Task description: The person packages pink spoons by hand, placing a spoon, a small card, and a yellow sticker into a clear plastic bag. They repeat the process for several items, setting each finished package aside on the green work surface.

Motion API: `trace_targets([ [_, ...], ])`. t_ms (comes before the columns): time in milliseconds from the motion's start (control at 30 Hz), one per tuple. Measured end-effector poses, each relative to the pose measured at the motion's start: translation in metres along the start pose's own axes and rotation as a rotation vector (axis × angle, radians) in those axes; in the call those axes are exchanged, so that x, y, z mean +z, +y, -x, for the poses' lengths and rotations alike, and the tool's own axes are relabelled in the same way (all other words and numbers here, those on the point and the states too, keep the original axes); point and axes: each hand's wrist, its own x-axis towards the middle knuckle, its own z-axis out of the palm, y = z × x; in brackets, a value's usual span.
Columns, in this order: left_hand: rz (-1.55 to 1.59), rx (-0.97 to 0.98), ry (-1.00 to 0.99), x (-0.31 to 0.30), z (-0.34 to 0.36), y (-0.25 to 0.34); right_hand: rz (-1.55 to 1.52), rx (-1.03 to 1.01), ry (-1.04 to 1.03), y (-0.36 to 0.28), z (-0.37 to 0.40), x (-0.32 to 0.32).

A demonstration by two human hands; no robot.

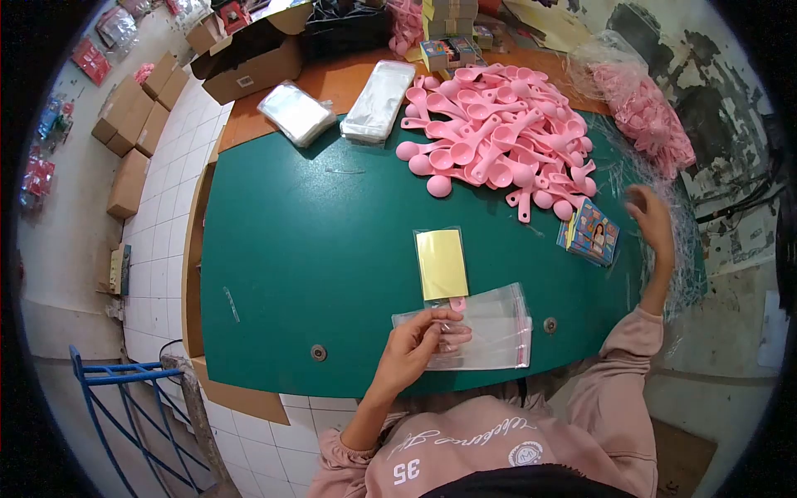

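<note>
My left hand is at the near table edge, thumb and fingers closed on a clear plastic bag at the left end of a stack of clear plastic bags. Just beyond its fingertips lies a packed yellow card in clear film, with a small pink end showing below it. My right hand is raised at the right edge of the table, fingers loosely bent and apart, with nothing visible in them. Nearest to it are a small stack of blue printed cards and loose clear plastic wrap.
A large heap of pink measuring spoons covers the far right of the green table. Two stacks of clear bags lie at the back. A bag of pink spoons stands far right; an open cardboard box stands back left.
</note>
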Motion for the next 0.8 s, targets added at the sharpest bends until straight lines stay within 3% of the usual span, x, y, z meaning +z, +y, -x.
trace_targets([
  [33, 0.003, 0.007, 0.005, 0.001, 0.001, -0.001, 0.0, -0.009, -0.001, 0.01, 0.007, 0.001],
  [100, -0.039, 0.021, -0.001, 0.0, 0.001, -0.001, 0.832, 0.061, 0.083, 0.021, 0.032, 0.004],
  [167, 0.026, -0.005, 0.03, 0.006, 0.003, 0.005, 0.196, -0.083, -0.06, -0.1, 0.043, 0.024],
  [233, 0.077, -0.036, 0.042, 0.008, 0.0, 0.008, -0.141, -0.453, -0.371, -0.147, 0.074, 0.058],
  [267, 0.082, 0.009, 0.035, 0.01, 0.0, 0.007, -0.381, -0.328, -0.506, -0.165, 0.094, 0.077],
  [433, 0.055, 0.026, 0.024, 0.01, 0.01, 0.019, -0.302, -0.467, -0.349, -0.18, 0.117, 0.118],
  [500, 0.03, -0.071, -0.012, 0.002, 0.017, 0.018, -0.354, -0.464, -0.385, -0.182, 0.115, 0.115],
  [633, 0.18, -0.049, -0.027, -0.008, 0.022, 0.011, -0.429, -0.402, -0.46, -0.173, 0.114, 0.112],
  [700, -0.258, 0.107, 0.245, -0.001, 0.022, 0.01, -0.499, -0.374, -0.487, -0.173, 0.115, 0.109],
  [800, -0.507, 0.182, 0.233, -0.001, 0.021, 0.008, -0.572, -0.366, -0.547, -0.178, 0.113, 0.104],
])
